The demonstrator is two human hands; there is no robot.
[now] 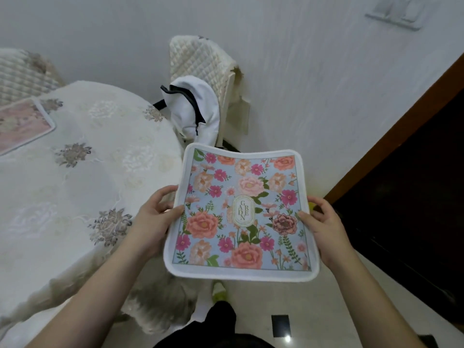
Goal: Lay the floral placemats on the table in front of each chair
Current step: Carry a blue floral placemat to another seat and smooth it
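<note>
Between both hands' fingers (175, 210), floral placemat (241, 212)

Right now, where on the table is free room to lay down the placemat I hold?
Both hands, left and right, hold the blue floral placemat off the table. The tablecloth is bare from the near edge up to the chair with the white bag. The far left corner is taken by a pink placemat.
</note>
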